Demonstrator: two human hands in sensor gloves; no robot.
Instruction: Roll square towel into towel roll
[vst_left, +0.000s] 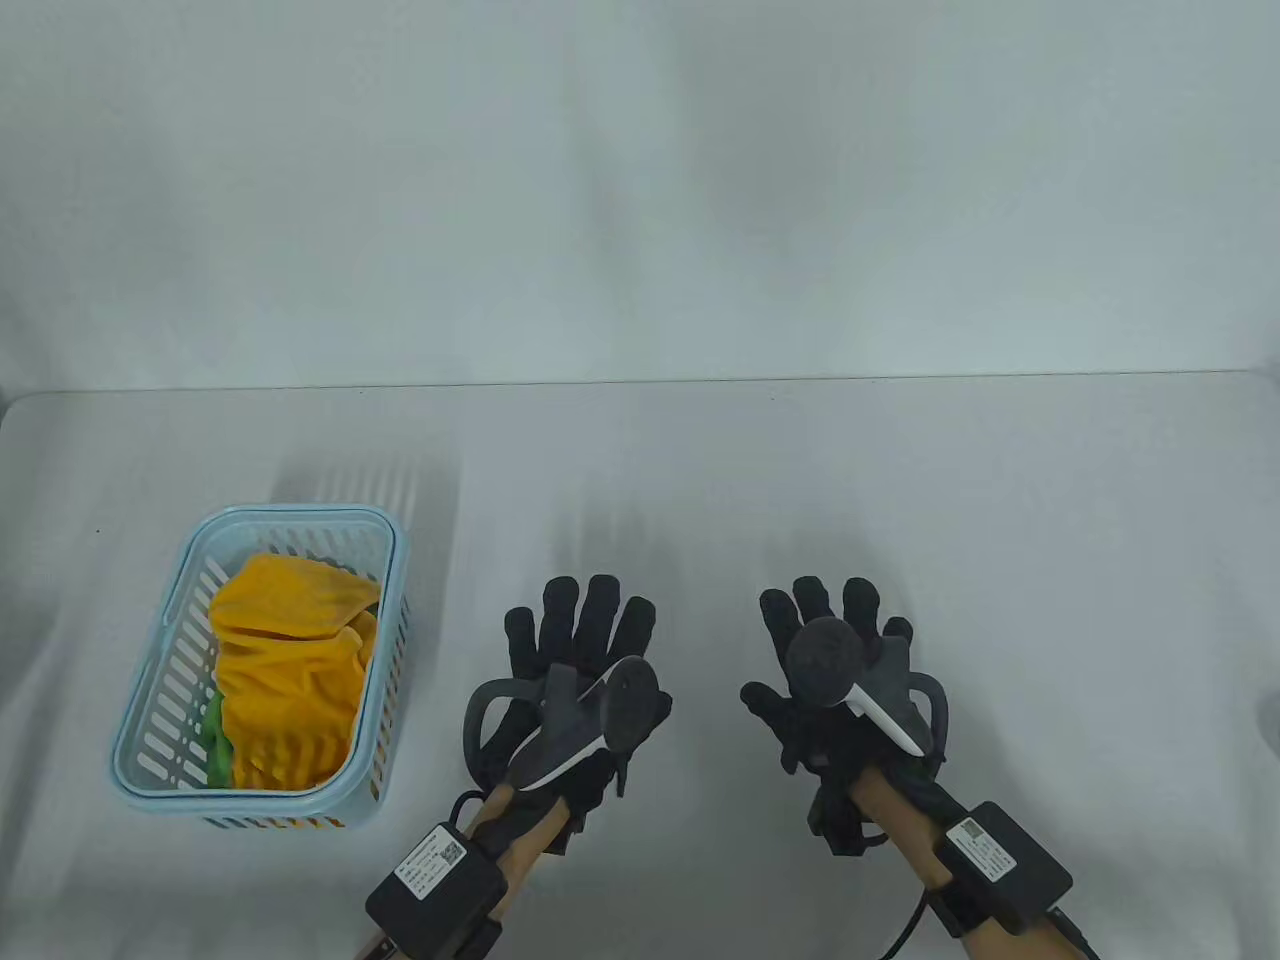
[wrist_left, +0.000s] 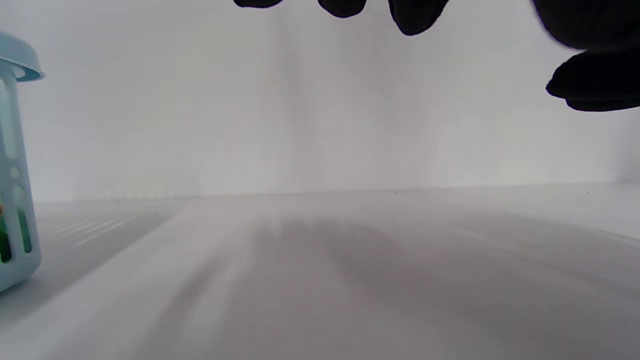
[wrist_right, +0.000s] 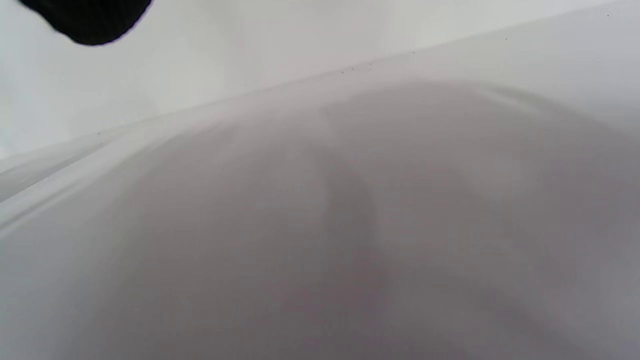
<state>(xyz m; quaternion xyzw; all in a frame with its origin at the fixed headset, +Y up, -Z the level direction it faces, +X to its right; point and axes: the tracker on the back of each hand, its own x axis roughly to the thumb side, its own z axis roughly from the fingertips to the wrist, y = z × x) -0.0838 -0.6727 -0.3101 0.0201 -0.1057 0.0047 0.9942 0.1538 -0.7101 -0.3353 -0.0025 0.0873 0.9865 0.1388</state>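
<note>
A crumpled yellow towel (vst_left: 290, 665) lies in a light blue slotted basket (vst_left: 160, 690) at the table's left, with a bit of green cloth (vst_left: 216, 745) under it. My left hand (vst_left: 575, 650) is spread flat, palm down, over bare table to the right of the basket, holding nothing. My right hand (vst_left: 825, 645) is spread the same way further right, empty. In the left wrist view my fingertips (wrist_left: 415, 15) hang at the top edge and the basket's corner (wrist_left: 15, 165) stands at the left. In the right wrist view one fingertip (wrist_right: 90, 20) shows at the top left.
The white table (vst_left: 900, 500) ends at a back edge against a white wall (vst_left: 640, 200). The basket stands about a hand's width left of my left hand.
</note>
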